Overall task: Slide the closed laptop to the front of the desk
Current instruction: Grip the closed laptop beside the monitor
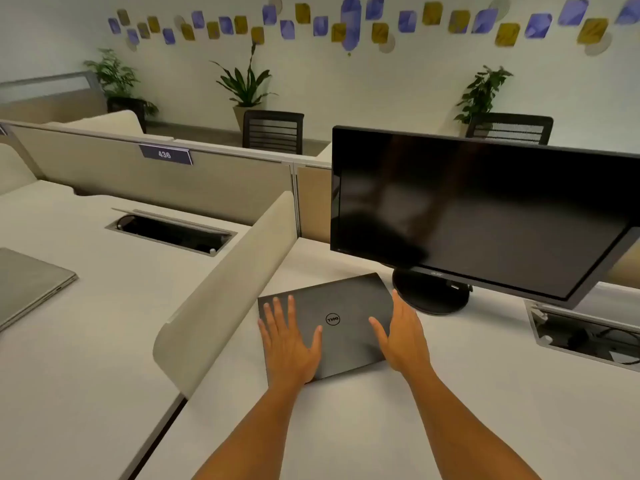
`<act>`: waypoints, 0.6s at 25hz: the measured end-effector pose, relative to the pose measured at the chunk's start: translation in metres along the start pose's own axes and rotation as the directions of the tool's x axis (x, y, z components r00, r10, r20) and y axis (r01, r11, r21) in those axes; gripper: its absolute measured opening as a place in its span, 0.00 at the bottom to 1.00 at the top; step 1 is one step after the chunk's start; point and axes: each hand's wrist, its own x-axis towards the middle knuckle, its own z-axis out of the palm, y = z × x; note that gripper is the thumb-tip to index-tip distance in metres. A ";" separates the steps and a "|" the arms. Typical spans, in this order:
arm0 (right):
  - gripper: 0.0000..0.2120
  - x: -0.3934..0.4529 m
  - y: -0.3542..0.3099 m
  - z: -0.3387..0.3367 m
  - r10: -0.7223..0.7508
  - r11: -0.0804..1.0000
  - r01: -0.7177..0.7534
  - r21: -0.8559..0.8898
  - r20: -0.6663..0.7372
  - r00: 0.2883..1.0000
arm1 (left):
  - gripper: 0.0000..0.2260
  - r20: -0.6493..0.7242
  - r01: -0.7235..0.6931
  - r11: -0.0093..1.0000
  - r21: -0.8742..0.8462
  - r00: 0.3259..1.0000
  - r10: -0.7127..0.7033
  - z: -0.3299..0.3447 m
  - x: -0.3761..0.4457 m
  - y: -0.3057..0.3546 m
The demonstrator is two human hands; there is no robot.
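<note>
1. The closed laptop (332, 323) lies on the table (467, 393) just beside the monitor base (429, 294).
2. My left hand (289, 344) and right hand (403, 336) rest flat on it, fingers spread.
3. The slide toward me looks barely begun.

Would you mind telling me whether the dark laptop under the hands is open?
No, the dark laptop lies closed and flat on the desk, with the left hand spread on its lid.

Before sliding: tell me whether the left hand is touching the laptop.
Touching. The head view shows the left hand lying flat, fingers spread, on the closed laptop's lid.
</note>
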 end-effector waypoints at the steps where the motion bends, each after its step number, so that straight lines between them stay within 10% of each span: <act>1: 0.39 0.000 0.003 0.003 0.030 0.999 -0.030 -0.038 -0.006 1.000 | 0.39 0.042 0.091 0.996 0.025 0.995 -0.092 0.003 -0.002 -0.004; 6: 0.38 0.002 0.014 0.014 0.374 0.924 -0.370 -0.098 0.024 0.927 | 0.39 0.137 0.446 0.895 0.012 0.886 -0.443 0.016 0.001 -0.012; 15: 0.42 0.032 0.025 0.007 0.448 0.891 -0.419 -0.178 0.178 0.876 | 0.39 0.246 0.780 0.625 -0.039 0.613 -0.751 0.020 0.034 0.009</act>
